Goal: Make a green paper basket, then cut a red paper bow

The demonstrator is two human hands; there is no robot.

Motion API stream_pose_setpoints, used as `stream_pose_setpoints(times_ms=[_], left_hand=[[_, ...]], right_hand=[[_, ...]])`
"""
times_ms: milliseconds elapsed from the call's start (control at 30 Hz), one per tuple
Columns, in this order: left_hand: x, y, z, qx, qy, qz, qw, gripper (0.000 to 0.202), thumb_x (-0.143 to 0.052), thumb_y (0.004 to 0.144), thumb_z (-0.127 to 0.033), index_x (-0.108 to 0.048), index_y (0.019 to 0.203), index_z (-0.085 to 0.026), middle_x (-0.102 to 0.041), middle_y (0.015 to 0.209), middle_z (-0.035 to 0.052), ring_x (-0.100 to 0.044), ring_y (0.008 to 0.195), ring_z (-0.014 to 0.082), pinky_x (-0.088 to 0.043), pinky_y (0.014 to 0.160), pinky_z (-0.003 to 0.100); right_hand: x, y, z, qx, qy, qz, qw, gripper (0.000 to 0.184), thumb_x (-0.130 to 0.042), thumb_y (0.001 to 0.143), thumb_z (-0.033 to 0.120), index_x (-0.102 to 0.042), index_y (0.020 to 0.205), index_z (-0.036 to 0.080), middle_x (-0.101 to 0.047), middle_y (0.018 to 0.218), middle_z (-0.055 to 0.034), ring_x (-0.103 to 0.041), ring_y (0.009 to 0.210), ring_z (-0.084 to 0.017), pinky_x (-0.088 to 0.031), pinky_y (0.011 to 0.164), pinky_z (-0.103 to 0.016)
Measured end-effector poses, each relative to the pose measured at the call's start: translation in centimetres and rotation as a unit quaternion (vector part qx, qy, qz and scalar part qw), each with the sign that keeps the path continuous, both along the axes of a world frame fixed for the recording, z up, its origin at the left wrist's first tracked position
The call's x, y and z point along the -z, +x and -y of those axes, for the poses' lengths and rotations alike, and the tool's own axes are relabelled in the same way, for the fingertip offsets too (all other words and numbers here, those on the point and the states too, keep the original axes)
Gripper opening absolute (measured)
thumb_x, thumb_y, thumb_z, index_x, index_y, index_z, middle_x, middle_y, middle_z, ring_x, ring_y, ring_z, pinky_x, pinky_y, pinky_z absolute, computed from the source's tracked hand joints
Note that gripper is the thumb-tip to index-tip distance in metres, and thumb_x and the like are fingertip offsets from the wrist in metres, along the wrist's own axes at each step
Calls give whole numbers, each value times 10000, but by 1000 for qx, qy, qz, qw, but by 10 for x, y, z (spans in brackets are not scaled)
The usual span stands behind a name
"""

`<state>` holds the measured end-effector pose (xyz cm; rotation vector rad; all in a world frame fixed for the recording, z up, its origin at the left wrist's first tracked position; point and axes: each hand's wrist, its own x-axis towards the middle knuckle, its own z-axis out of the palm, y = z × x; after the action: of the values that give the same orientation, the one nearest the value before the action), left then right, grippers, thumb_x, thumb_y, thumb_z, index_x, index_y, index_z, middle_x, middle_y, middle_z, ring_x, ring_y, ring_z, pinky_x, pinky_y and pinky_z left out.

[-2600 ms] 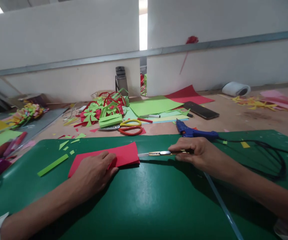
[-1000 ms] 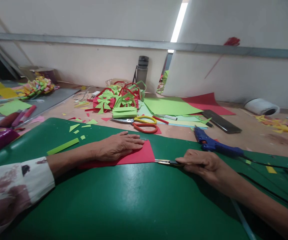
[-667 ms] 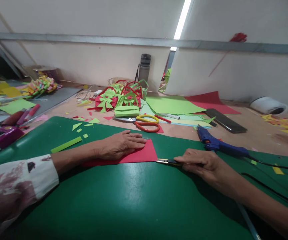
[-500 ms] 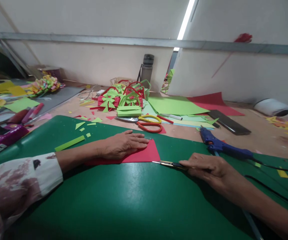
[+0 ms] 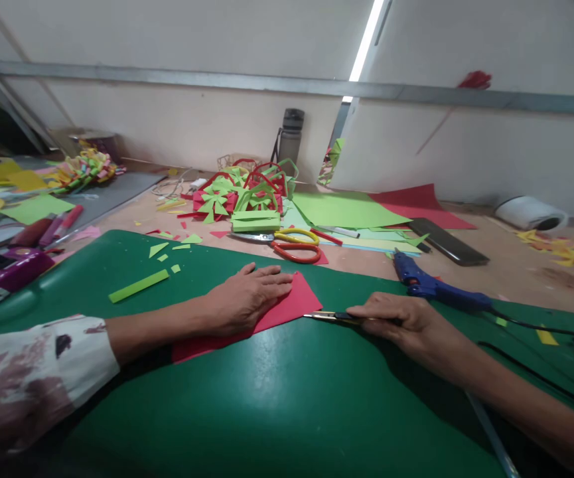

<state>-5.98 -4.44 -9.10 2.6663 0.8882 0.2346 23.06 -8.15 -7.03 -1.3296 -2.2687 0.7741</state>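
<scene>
A red paper sheet (image 5: 294, 307) lies on the green cutting mat (image 5: 277, 405). My left hand (image 5: 247, 295) rests flat on the sheet with its fingers stretched out, pressing it down. My right hand (image 5: 399, 318) is closed around a slim craft knife (image 5: 326, 316), whose blade tip touches the red sheet's right corner. A light green paper strip (image 5: 138, 285) and a few green scraps lie on the mat to the left of my left arm.
A blue glue gun (image 5: 433, 285) with a black cord lies behind my right hand. Red and yellow scissors (image 5: 291, 244), green and red paper bows (image 5: 239, 196), paper sheets, a phone (image 5: 446, 240), a bottle (image 5: 291, 136) and a tape roll (image 5: 530, 212) lie farther back.
The red sheet has turned under my left hand, its near edge now slanting towards me. My right hand with the knife stays at the sheet's right corner. The view shifted slightly.
</scene>
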Motion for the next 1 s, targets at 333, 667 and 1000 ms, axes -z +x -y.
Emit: stream_pose_setpoints(times_ms=[333,667,1000], left_hand=[[2,0,3,-9,8,-4,1000,419,-209,965,-291,-334,1365,-285,-340,1465,31,-218,1362,249,-156,1057,546],[7,0,2,-6,37,-13,999,412,-251,951,-259,-362,1347,-249,-355,1457,27,-216,1361,246,-179,1056,503],[-2,1,4,-1,38,-19,999,410,-269,931,-213,-379,1325,-248,-339,1465,24,-225,1357,255,-200,1034,535]], right_hand=[[-4,-5,1,-18,1,-2,1000,260,-540,839,377,-746,885,224,-547,619,-14,-512,565,-147,-397,536,-261],[-4,-31,5,-73,8,40,996,250,-478,872,269,-712,805,208,-499,631,4,-503,566,-128,-370,540,-245],[-4,-56,13,-117,13,61,991,226,-485,863,218,-703,803,216,-524,640,3,-492,565,-127,-360,530,-240]])
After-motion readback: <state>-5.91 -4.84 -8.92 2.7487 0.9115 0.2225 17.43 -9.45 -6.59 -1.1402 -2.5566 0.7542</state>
